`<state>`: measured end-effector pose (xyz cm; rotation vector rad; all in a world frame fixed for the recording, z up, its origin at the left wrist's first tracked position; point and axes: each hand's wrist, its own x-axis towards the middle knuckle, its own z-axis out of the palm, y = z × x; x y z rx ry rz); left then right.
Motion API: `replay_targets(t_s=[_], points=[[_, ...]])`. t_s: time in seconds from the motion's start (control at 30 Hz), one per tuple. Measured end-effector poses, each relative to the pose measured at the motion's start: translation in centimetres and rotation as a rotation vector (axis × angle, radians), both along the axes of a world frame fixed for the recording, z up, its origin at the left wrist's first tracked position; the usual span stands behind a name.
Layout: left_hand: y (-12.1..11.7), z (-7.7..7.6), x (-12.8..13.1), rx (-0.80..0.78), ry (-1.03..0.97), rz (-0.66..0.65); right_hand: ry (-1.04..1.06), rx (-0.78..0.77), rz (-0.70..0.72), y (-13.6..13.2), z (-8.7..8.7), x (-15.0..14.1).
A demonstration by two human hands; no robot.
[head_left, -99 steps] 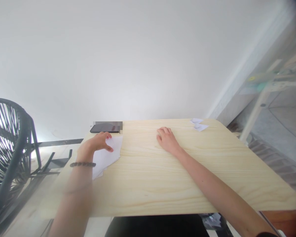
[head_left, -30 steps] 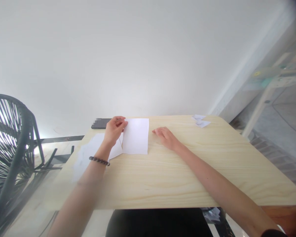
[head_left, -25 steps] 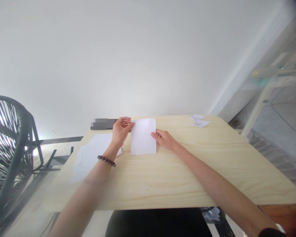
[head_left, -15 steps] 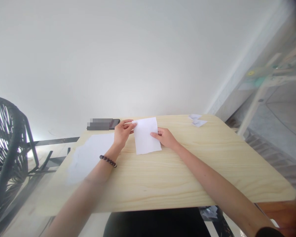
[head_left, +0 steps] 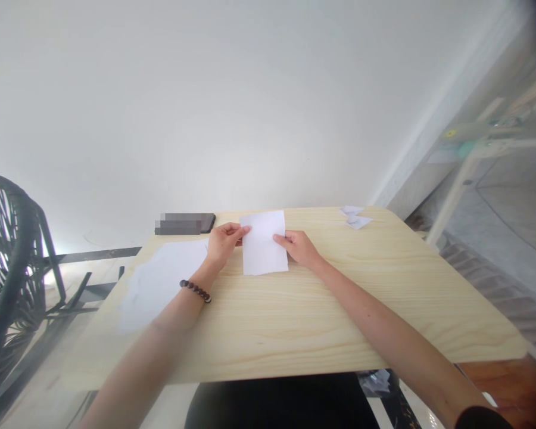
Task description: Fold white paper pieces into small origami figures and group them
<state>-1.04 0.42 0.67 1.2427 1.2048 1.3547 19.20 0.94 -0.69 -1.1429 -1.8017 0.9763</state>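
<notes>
A small white sheet of paper (head_left: 264, 244) is held over the far middle of a light wooden table (head_left: 304, 322). My left hand (head_left: 223, 243) pinches its left edge near the top. My right hand (head_left: 297, 245) pinches its right edge. Both hands are closed on the sheet. A bead bracelet sits on my left wrist. A stack of white paper (head_left: 161, 280) lies on the table just left of my left forearm.
A dark phone (head_left: 185, 223) lies at the table's far left edge. Small folded paper pieces (head_left: 354, 217) sit at the far right corner. A black wire chair (head_left: 9, 274) stands to the left. A white wall rises behind the table.
My left hand lifted one sheet off the stack and carried it right to the table's middle. My right hand moved in and took hold of its right edge.
</notes>
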Motion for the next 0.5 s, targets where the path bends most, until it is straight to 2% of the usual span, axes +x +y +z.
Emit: replay_targets(t_s=[0.23, 0.33, 0.43, 0.5], points=[[0.04, -0.03, 0.00, -0.049, 0.012, 0.025, -0.140, 0.080, -0.077, -0.03, 0.10, 0.14], [-0.40, 0.08, 0.13, -0.086, 0.034, -0.063, -0.091, 0.073, -0.099, 0.12, -0.10, 0.23], [-0.71, -0.07, 0.33, -0.116, 0.049, -0.247, 0.063, -0.017, -0.015, 0.26, -0.10, 0.39], [-0.68, -0.33, 0.41, -0.130, 0.073, -0.261, 0.184, -0.112, 0.106, 0.34, 0.03, 0.56]])
